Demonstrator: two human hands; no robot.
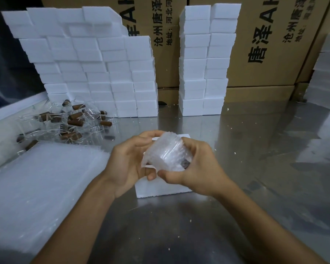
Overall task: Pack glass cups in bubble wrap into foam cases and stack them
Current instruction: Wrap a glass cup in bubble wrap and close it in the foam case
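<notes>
One cup wrapped and in hand, many more waiting.

Both hands, left hand [129, 164] and right hand [196, 168], clasp a bubble-wrapped glass cup [165, 153] above an open foam case [160, 187] on the desk [236, 168]. Foam case stacks [95, 73] stand behind, seemingly packed; a pile of loose glass cups [69, 122] and the bubble wrap sheets [42, 187] remain.

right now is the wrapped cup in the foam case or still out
Out. Both the left hand and right hand hold the bubble-wrapped cup above the foam case on the table.
</notes>
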